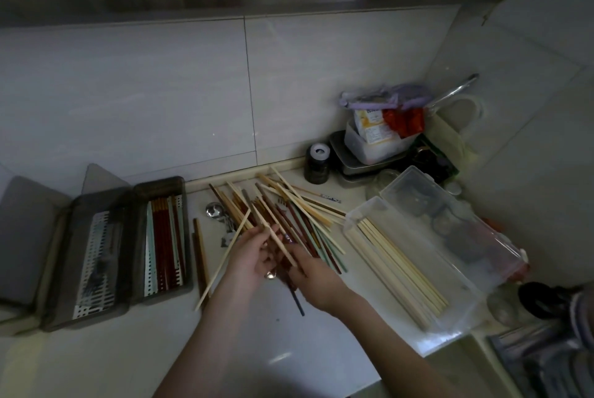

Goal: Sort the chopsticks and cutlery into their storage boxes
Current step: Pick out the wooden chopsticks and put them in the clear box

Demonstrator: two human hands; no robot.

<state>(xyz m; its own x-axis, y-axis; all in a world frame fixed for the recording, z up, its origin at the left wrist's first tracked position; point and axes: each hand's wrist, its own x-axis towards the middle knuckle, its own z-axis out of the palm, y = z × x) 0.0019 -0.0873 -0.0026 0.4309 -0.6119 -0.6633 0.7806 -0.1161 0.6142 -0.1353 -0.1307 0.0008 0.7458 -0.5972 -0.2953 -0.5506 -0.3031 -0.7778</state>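
Here my two hands meet over the near edge of the mixed pile of chopsticks (283, 217), which I take as my landmark on the pale countertop (96, 359). My left hand (249, 258) has its fingers curled round a pale bamboo chopstick (221, 256) that slants from the pile down toward me on the pile's left side. My right hand (316, 282) sits just right of the left one, fingers bent round a few sticks, among them another pale one (276, 237) and a dark chopstick (297, 301) whose tip pokes out below my palm; just how many it holds I cannot tell.

Left of the pile lies a metal spoon (213, 209), touching its edge, and just beside that two brown sticks (199, 256) lie alone. Further left stands a smoky grey box (160, 240) holding red, brown and pale green chopsticks on a white slotted tray, and beyond it a second grey box (93, 256) with a slotted tray and some dark items I cannot make out.

Right of the pile a clear plastic box (408, 266) lies open, with pale bamboo chopsticks laid lengthwise in it. Behind the pile, near the wall, stands a small dark jar (317, 164), next to stacked containers (376, 147).
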